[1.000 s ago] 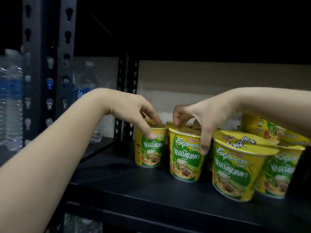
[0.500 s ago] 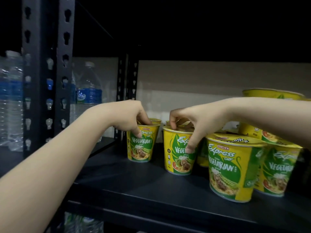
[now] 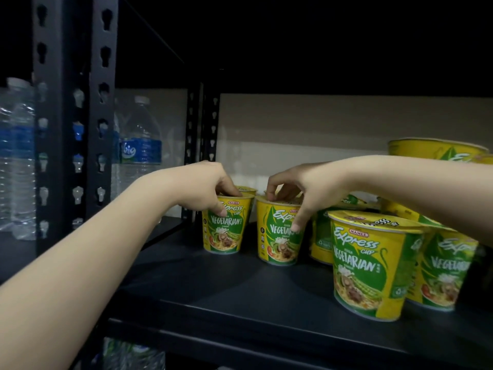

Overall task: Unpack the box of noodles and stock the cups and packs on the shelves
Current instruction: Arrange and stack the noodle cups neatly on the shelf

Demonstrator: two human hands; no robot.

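Several yellow-and-green noodle cups stand on a black metal shelf (image 3: 213,295). My left hand (image 3: 205,186) grips the rim of the leftmost cup (image 3: 226,231) from above. My right hand (image 3: 306,188) grips the rim of the second cup (image 3: 278,244), thumb down its front. Both cups rest on the shelf, side by side with a small gap. A nearer cup (image 3: 370,265) stands at the front right, another cup (image 3: 445,273) beside it. More cups sit behind, partly hidden by my right arm, and one stacked cup (image 3: 432,149) shows above my forearm.
A black slotted upright post (image 3: 72,108) rises at the left. Water bottles (image 3: 141,145) with blue labels stand on the neighbouring shelf beyond it. A second post (image 3: 202,145) stands at the back. A pale wall lies behind. More bottles (image 3: 133,355) show on the level below.
Both hands have pushed their cups further back and to the left on the shelf. The view has shifted, so the stacked cup at the right shows.
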